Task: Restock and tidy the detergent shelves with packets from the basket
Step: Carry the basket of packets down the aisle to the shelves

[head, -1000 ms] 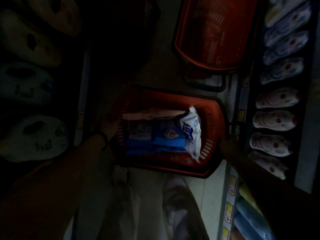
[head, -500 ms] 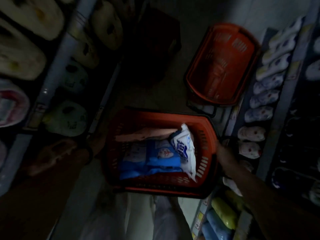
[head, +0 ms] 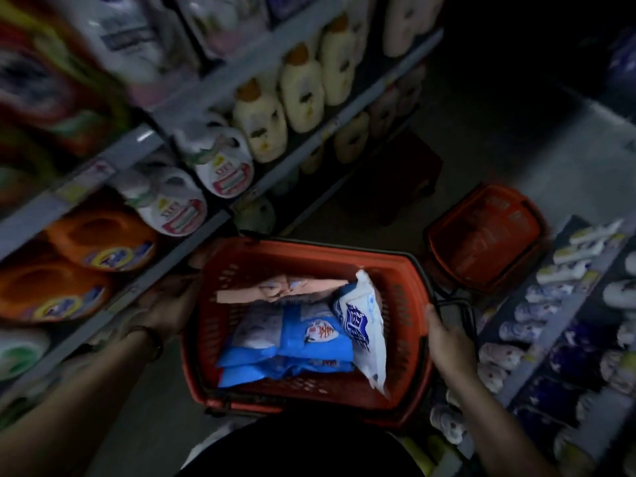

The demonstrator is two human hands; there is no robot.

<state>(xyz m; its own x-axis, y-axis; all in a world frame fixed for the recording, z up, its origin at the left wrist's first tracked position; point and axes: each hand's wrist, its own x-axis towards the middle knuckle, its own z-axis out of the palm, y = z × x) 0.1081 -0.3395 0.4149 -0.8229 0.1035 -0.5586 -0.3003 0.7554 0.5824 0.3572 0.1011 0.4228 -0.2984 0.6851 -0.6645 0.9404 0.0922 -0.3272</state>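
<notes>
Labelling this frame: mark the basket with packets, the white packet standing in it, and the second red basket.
basket with packets (head: 311,251): head view, on its far rim.
white packet (head: 365,333): head view, on its printed face.
second red basket (head: 481,235): head view, on its inner wall.

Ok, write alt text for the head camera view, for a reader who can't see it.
Two bare hands, left hand and right hand, grip the sides of a red basket holding blue packets and a white packet in a dim shop aisle. Detergent bottles fill the shelves on the left; a second red basket sits on the floor ahead.
</notes>
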